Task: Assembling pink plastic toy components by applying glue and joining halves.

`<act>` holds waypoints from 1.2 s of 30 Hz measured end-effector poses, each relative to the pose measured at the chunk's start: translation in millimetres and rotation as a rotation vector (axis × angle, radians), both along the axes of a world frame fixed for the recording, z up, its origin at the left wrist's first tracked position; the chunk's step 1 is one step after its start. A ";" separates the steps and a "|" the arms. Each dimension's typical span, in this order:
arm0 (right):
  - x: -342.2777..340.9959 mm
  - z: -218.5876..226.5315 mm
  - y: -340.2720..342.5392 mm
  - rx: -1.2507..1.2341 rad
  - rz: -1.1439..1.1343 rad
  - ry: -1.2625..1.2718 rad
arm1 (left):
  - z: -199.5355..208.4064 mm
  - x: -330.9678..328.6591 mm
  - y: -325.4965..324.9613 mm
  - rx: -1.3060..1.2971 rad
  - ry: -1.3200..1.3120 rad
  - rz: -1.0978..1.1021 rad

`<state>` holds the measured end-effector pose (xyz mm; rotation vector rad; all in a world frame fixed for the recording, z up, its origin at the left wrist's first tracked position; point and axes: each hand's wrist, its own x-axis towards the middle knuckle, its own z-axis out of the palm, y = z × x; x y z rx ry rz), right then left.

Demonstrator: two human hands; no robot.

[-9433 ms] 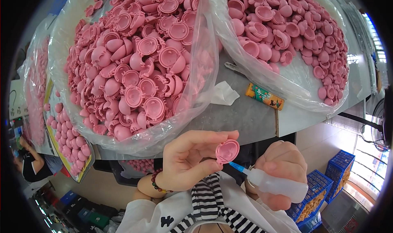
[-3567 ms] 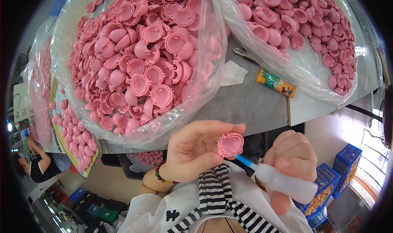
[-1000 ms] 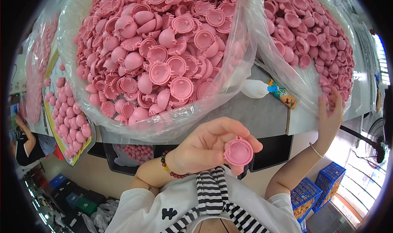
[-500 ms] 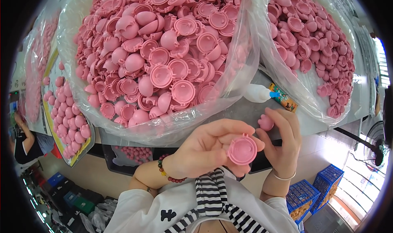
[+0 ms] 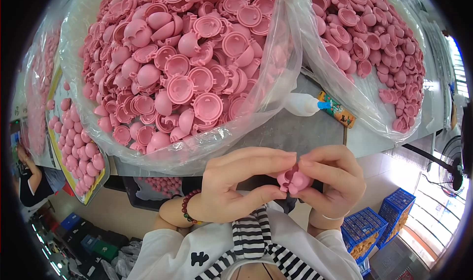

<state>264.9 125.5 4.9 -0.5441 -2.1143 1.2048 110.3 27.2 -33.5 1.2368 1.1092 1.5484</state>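
Between my two hands are two pink plastic shell halves (image 5: 294,180), brought against each other with a dark gap showing at their seam. My left hand (image 5: 241,181) pinches one half from the left, thumb below and fingers above. From the right, my right hand (image 5: 337,179) grips the other half between thumb and fingertips. Just beyond the hands, a large clear plastic bag (image 5: 192,162) is heaped with loose pink shell halves (image 5: 180,89). A white squeeze bottle (image 5: 301,104) with a blue tip lies on the grey table (image 5: 276,133).
A second clear bag (image 5: 384,127) of pink pieces stands at the right, beside a printed orange and green packet (image 5: 338,110). On the left, a yellow-edged tray (image 5: 99,181) holds closed pink balls. Blue crates (image 5: 362,230) and a fan (image 5: 451,169) are at the lower right. Another person's arm (image 5: 30,169) shows far left.
My right hand has come left to my left hand, bringing its pink half against the other. The left hand has turned its half sideways. The view has shifted slightly.
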 end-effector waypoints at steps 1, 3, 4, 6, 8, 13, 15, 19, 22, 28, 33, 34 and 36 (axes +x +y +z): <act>-0.3 -2.6 -0.1 -0.032 0.005 0.014 | -0.2 0.1 0.4 -0.002 -0.001 0.000; 1.5 -3.2 -0.5 -0.053 -0.005 -0.002 | -0.1 0.5 1.5 0.014 0.045 0.019; 1.9 -3.8 -0.7 -0.073 -0.012 -0.015 | 0.4 0.9 1.5 0.011 0.045 0.021; 2.2 -9.1 -0.9 -0.081 -0.013 0.014 | 1.6 1.7 1.7 0.020 0.125 0.057; 3.2 -11.1 -0.7 -0.087 -0.023 0.041 | 0.6 1.7 3.0 0.038 0.122 0.053; 2.3 -14.2 -1.7 0.058 -0.080 0.034 | -3.2 0.8 7.3 0.072 0.162 0.032; 1.9 -13.0 -5.2 0.063 -0.087 0.052 | -2.3 2.5 7.5 0.009 0.011 -0.011; -2.4 -18.2 -19.0 0.050 -0.122 0.145 | -0.9 2.9 9.5 0.013 -0.132 0.006; -2.1 -23.9 -20.5 0.146 -0.118 0.174 | -6.2 2.1 9.1 0.060 -0.041 -0.042; -5.0 -27.5 -21.3 0.237 -0.060 0.218 | -8.6 0.0 8.1 0.107 -0.059 0.044; -8.9 -27.5 -23.0 0.229 -0.071 0.252 | -7.9 -4.1 8.6 0.164 -0.004 0.053; -9.0 -26.2 -22.1 0.183 -0.042 0.265 | -7.1 -5.1 7.7 0.163 -0.002 0.055; -3.5 -25.0 -15.0 0.102 -0.037 0.265 | -4.4 -7.4 6.0 0.142 -0.102 -0.011</act>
